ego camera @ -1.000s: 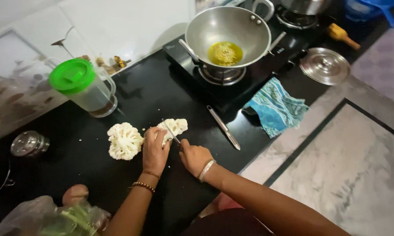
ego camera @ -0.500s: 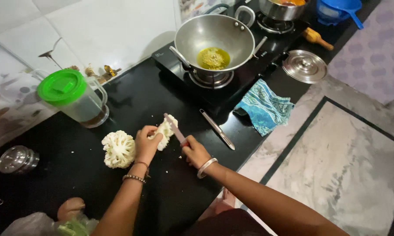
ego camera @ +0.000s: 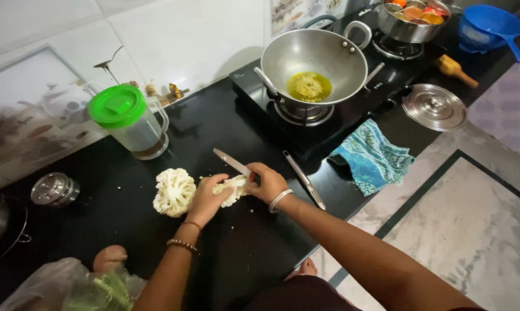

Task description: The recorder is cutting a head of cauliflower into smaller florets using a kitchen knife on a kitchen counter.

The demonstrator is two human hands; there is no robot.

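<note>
Now the left hand (ego camera: pixel 207 198) clasps a cauliflower piece (ego camera: pixel 232 189) on the black counter (ego camera: pixel 237 253), while the right hand (ego camera: pixel 267 183) grips a knife (ego camera: pixel 232 163) whose blade points far-left over the piece. Just left lies a bigger cauliflower chunk (ego camera: pixel 174 192). Farther back stands a green-lidded jug (ego camera: pixel 130 122); to the right, a wok (ego camera: pixel 313 60) sits on the stove (ego camera: pixel 329 115), with a blue cloth (ego camera: pixel 372 156) nearby.
</note>
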